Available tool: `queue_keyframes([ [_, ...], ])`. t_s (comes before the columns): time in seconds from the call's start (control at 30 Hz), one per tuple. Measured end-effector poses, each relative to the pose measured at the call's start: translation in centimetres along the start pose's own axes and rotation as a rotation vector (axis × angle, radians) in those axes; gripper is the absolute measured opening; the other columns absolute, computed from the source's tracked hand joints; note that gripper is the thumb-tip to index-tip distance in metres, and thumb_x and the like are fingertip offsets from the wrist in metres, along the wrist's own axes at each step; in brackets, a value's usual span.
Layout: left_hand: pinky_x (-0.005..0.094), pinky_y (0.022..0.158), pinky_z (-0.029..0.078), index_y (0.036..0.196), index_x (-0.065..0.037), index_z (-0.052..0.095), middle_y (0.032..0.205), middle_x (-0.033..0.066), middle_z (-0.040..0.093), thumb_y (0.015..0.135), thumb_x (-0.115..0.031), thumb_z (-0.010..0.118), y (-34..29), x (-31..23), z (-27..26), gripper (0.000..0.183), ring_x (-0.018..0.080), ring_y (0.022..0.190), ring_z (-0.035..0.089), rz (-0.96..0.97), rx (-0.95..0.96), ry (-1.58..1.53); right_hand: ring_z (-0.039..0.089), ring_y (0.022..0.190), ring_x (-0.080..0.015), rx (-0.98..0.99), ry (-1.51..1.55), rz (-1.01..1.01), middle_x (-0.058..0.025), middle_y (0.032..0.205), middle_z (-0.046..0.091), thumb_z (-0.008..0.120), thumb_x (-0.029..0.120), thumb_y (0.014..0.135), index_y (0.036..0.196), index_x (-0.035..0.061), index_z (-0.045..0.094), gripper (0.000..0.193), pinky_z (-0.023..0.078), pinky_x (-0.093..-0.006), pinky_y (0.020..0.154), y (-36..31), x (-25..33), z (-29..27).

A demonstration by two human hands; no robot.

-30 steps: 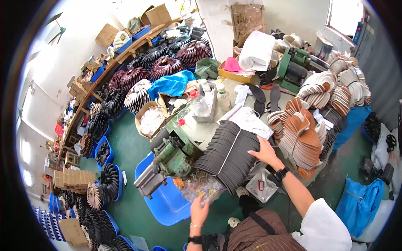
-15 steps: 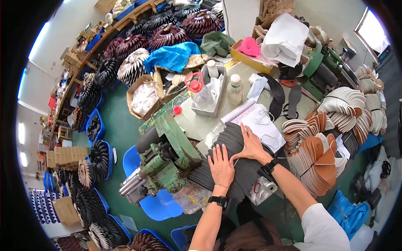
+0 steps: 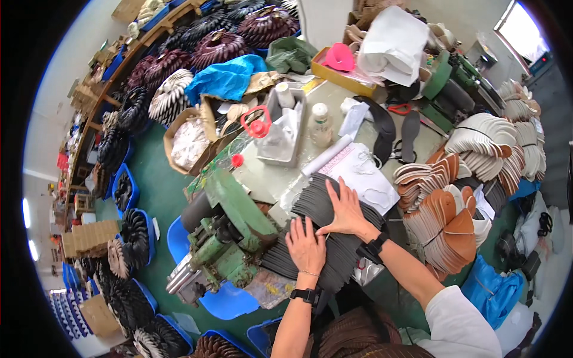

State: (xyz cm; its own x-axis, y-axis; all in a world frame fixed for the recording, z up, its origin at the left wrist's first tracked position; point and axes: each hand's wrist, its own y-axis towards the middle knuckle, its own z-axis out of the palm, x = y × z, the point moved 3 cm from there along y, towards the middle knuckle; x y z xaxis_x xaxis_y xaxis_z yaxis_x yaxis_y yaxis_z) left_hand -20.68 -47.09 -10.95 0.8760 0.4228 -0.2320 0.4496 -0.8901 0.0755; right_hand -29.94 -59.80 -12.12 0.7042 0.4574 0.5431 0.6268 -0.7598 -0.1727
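A fanned stack of thin dark grey pieces, insole-like in look, lies across the near part of the worktable. My left hand rests on its left side with fingers spread. Just to the right and a little farther away, my right hand lies on the same stack, fingers stretched and thumb reaching toward the left hand. Neither hand is closed around anything. The left end of the stack lies beside a green metal machine; its lower edge is partly hidden by my wrists.
Behind the stack are white paper, a white bottle and a grey bin with a red-topped bottle. Bundled brown and white insoles crowd the right. Blue crates of fanned pieces line the left floor.
The whole view has shifted slightly, with table items now farther left. My left hand has slid a little nearer to me on the stack; my right hand stays on it.
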Motion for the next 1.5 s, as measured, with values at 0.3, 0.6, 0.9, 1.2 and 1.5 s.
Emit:
queue_keyframes([
  [0.3, 0.0469, 0.099, 0.032, 0.126, -0.003, 0.051, 0.129, 0.0186, 0.047, 0.084, -0.022, 0.053, 0.0, -0.1, 0.9, 0.046, 0.0328, 0.126, 0.039, -0.007, 0.002, 0.052, 0.026, 0.127, -0.0541, -0.158, -0.111, 0.097, -0.0342, 0.146, 0.009, 0.082, 0.045, 0.050, 0.149, 0.0148, 0.008, 0.127, 0.015, -0.0634, 0.106, 0.7, 1.6, 0.9],
  [0.6, 0.0533, 0.101, 0.029, 0.127, -0.009, 0.051, 0.134, 0.0189, 0.043, 0.086, -0.025, 0.054, 0.6, -0.2, 1.2, 0.044, 0.0341, 0.129, 0.035, 0.062, 0.134, 0.088, 0.037, 0.111, -0.0456, -0.401, 0.320, 0.000, -0.0283, 0.127, 0.032, 0.082, 0.035, 0.048, 0.146, 0.0080, 0.017, 0.121, 0.030, -0.0510, 0.101, -2.5, 0.2, -4.8],
  [0.9, 0.0488, 0.106, 0.027, 0.125, -0.003, 0.053, 0.137, 0.0220, 0.041, 0.085, -0.022, 0.054, 0.3, 0.6, 4.4, 0.044, 0.0377, 0.129, 0.035, 0.572, 0.305, -0.099, 0.034, 0.123, -0.0455, -0.203, 0.649, -0.608, -0.0245, 0.133, 0.030, 0.081, 0.030, 0.049, 0.143, 0.0055, 0.028, 0.111, 0.026, -0.0512, 0.106, -7.7, 8.8, -8.4],
  [1.2, 0.0464, 0.105, 0.033, 0.118, 0.003, 0.057, 0.128, 0.0241, 0.050, 0.082, -0.015, 0.058, 2.9, 1.1, -0.1, 0.040, 0.0408, 0.122, 0.045, 0.328, 0.147, -0.217, 0.032, 0.123, -0.0488, -1.066, 0.357, -0.344, -0.0321, 0.137, 0.023, 0.087, 0.027, 0.045, 0.146, 0.0050, 0.007, 0.131, 0.031, -0.0565, 0.099, -8.6, 6.7, -15.8],
  [1.5, 0.0388, 0.110, 0.018, 0.142, 0.004, 0.008, 0.141, 0.0143, 0.028, 0.063, -0.054, 0.081, -10.3, 0.5, -19.5, 0.122, 0.0258, 0.133, 0.026, -0.212, -0.256, -1.451, 0.030, 0.129, -0.0413, -0.724, 0.602, -0.505, -0.0286, 0.137, 0.030, 0.089, 0.031, 0.055, 0.142, -0.0085, 0.012, 0.122, 0.030, -0.0494, 0.102, -14.7, 19.2, -12.0],
])
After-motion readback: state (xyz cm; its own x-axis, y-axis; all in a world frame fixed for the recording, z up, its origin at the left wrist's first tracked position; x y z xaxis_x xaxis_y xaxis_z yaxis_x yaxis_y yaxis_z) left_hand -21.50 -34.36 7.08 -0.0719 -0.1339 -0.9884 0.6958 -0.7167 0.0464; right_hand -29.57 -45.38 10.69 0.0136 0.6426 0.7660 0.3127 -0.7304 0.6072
